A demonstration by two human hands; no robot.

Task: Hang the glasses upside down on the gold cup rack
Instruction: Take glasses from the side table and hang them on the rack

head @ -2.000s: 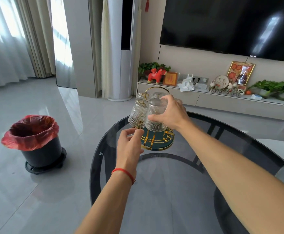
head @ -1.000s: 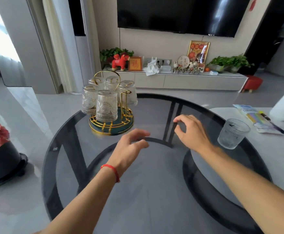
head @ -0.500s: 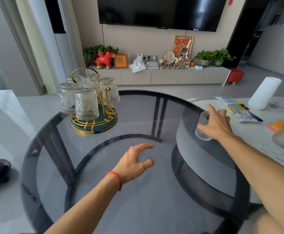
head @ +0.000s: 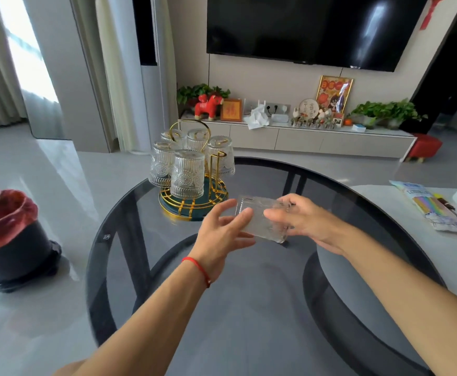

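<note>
The gold cup rack [head: 194, 206] with a dark green base stands on the far left part of the round glass table [head: 249, 308]. Several ribbed clear glasses [head: 187, 173] hang upside down on it, and one gold peg [head: 213, 169] on its right side is bare. A clear embossed glass [head: 262, 219] lies on its side in the air above the table, just right of the rack. My right hand [head: 306, 221] grips it from the right. My left hand [head: 221, 234] touches its left end with spread fingers.
A black bin with a red liner [head: 7, 234] stands on the floor at the left. A lower white table [head: 412, 226] at the right carries a plastic packet [head: 436, 208] and a white roll. A TV cabinet with ornaments runs along the far wall.
My right hand reached right to the glass on the white table, picked it up and brought it back towards the rack. My left hand rose to meet it. The view swung back left.
</note>
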